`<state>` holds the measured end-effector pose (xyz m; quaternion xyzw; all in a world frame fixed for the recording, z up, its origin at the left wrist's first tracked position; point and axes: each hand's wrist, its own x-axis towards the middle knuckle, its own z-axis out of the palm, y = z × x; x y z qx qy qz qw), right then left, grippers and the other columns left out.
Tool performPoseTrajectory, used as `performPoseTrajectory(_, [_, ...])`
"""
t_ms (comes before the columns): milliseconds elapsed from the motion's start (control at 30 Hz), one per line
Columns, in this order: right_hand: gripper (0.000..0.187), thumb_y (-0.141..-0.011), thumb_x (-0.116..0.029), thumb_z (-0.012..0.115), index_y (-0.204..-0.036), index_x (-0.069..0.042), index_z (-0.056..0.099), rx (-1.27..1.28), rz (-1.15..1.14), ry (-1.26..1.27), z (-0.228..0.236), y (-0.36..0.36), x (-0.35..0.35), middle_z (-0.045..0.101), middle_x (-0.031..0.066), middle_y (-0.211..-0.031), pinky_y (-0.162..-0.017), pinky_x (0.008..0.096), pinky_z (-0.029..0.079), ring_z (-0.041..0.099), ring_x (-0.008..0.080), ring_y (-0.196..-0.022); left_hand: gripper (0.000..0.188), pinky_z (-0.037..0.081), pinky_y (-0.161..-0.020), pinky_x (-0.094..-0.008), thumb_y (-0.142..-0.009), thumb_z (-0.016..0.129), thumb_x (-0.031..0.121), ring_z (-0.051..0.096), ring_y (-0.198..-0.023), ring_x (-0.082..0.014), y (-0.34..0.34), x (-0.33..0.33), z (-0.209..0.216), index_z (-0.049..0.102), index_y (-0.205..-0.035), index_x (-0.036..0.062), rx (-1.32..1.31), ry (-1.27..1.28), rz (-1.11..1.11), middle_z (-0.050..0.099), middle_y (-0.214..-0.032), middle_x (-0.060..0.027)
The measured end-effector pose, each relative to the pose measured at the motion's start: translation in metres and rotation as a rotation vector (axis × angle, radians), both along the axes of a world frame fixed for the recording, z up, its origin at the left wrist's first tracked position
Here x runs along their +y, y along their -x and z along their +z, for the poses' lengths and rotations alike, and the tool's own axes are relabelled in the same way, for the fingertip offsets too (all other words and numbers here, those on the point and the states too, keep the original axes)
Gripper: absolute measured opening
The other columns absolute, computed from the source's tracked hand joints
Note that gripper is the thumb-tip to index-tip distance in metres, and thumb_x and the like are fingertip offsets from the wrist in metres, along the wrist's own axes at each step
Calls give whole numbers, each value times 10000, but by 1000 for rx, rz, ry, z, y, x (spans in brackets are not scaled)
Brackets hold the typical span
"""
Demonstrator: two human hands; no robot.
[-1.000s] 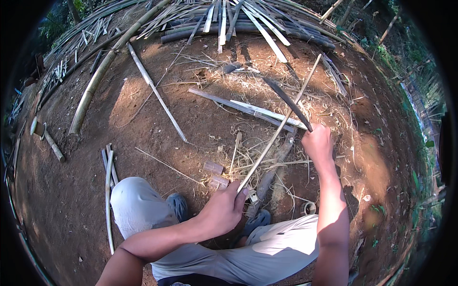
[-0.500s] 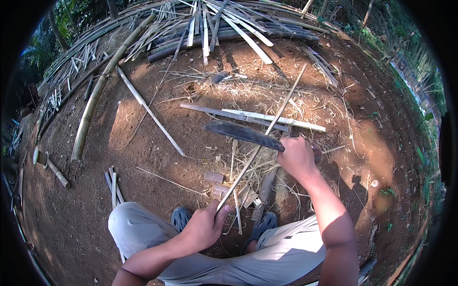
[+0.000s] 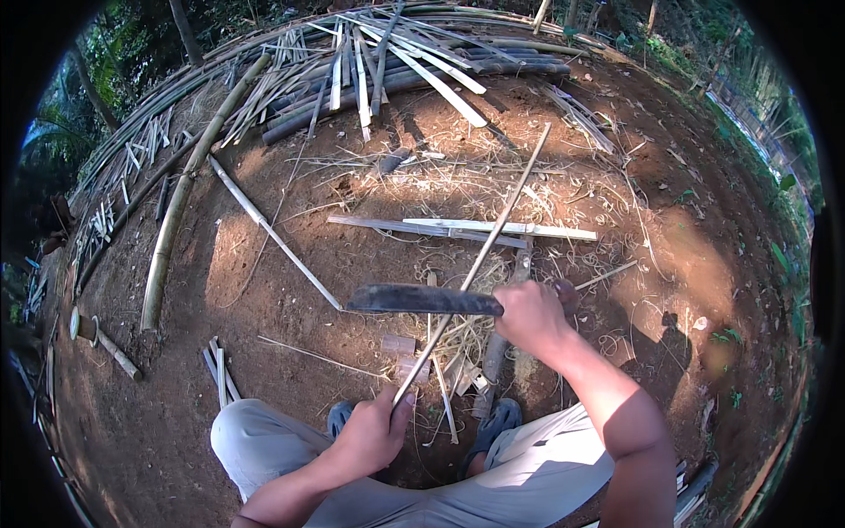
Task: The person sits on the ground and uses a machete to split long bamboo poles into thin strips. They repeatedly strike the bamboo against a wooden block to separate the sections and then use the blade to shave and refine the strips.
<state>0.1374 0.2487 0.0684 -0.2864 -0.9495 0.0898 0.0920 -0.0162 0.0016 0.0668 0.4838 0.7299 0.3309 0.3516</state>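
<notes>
My left hand grips the near end of a long thin bamboo strip that slants up and away to the right over the ground. My right hand holds the handle of a dark broad-bladed knife. The blade lies level and points left, crossing the strip just above my left hand. I am squatting, with grey trousers at my knees and dark sandals on my feet. Short cut bamboo pieces and shavings lie on the dirt between my feet.
Two long split bamboo slats lie flat just beyond the knife. A thick bamboo pole runs along the left. Many poles and slats are piled at the back. A few short strips lie by my left knee. Bare brown earth lies to the right.
My right hand has swung the knife from far right toward the left and down, so the blade now lies level across the strip. My left hand has kept its hold on the strip.
</notes>
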Motion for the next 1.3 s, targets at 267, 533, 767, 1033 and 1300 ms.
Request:
performPoseTrajectory(267, [135,-815,2,550,-790,31,679,148,-521,132,9,-29,58,667,252,-707,-608,474,544,682,388,-637,207,437,-506,-516,-1000,533,159,597,-609,-485,-5,-8,6,507,-973,-44,-27,22,-92,572,-601,-273])
performPoseTrajectory(533, [99,-820,4,604,-757,28,675,228,-869,-70,-5,-86,151,692,225,-743,-653,432,551,696,322,-671,201,453,-479,-499,-985,552,154,597,-572,-471,-14,-35,-6,484,-925,-25,-76,52,-188,568,-586,-253])
performPoseTrajectory(767, [87,-767,-61,620,-704,-8,595,330,-998,199,-63,-135,188,566,111,-634,-536,365,424,547,250,-571,232,441,-527,-381,-992,563,194,542,-514,-234,-7,-11,-5,536,-887,-11,-277,3,-78,504,-581,-144])
performPoseTrajectory(1033, [370,-896,-145,686,-635,-132,423,688,-669,740,19,-39,100,411,-65,-532,-389,278,273,343,54,-402,615,232,-349,-213,-1024,225,611,251,-402,-41,13,20,-19,512,-1003,66,-1272,249,-67,280,-558,57])
performPoseTrajectory(1300, [373,-943,-385,662,-828,-31,685,567,-429,579,31,-5,49,534,-42,-639,-576,308,398,469,72,-622,685,221,-331,-197,-1003,157,662,229,-390,-39,8,26,-20,503,-994,70,-1353,196,-52,274,-557,53])
